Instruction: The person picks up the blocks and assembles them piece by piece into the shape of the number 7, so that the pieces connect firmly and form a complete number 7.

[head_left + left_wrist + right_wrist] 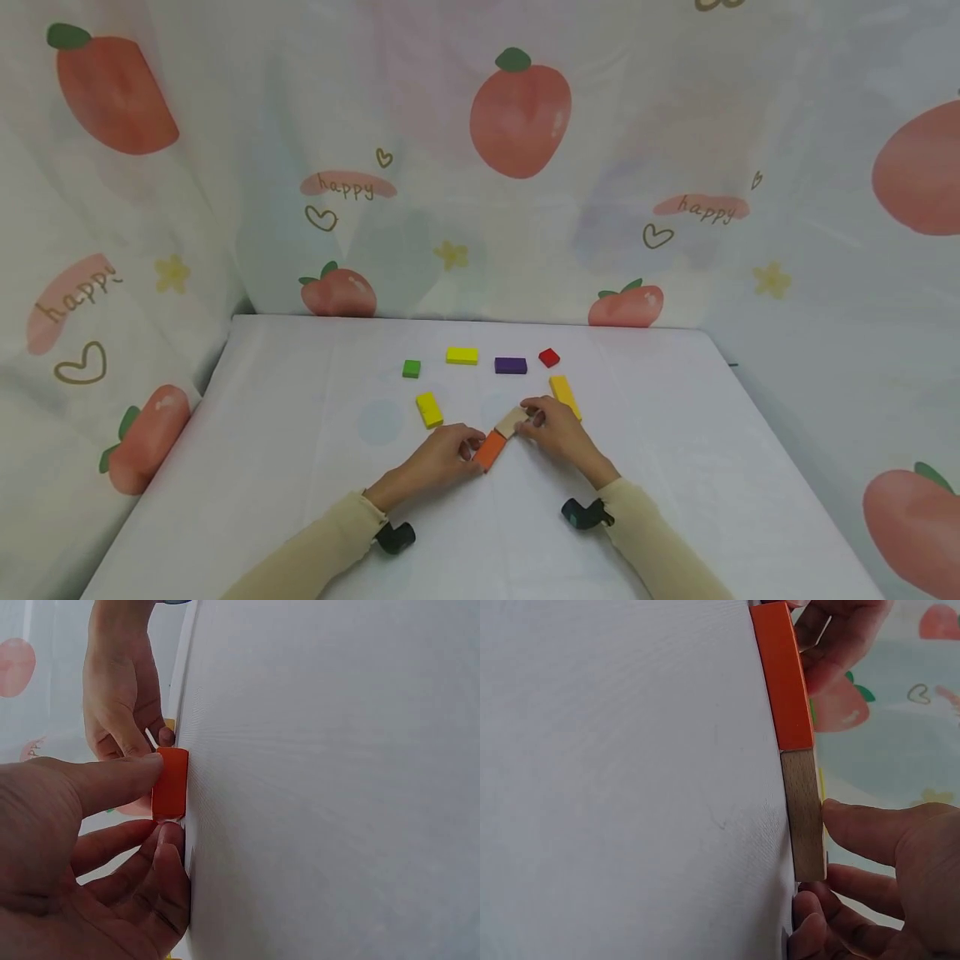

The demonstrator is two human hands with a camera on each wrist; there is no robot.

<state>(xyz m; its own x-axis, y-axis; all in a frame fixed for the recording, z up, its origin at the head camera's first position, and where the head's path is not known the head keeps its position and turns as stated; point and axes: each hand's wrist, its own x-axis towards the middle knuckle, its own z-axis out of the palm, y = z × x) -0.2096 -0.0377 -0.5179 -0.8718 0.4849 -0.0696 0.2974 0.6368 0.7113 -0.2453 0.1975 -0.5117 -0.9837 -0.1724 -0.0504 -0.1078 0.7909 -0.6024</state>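
Enclosing white worktop (300, 417) on three sides: pale peach-print hangings (420, 100). Left hand (441, 454) pinches orange block (491, 451), right hand (558, 429) pinches plain wooden block (511, 422), ends touching.

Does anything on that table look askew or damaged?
Nothing really stands out; no spill or damage shows. The orange block and wooden block meet end to end; the red block merely sits at an angle to the purple block.

lol the backdrop cloth (517, 229) says "happy" twice past the far edge of the table (300, 392), plus a clipped one past its left edge.
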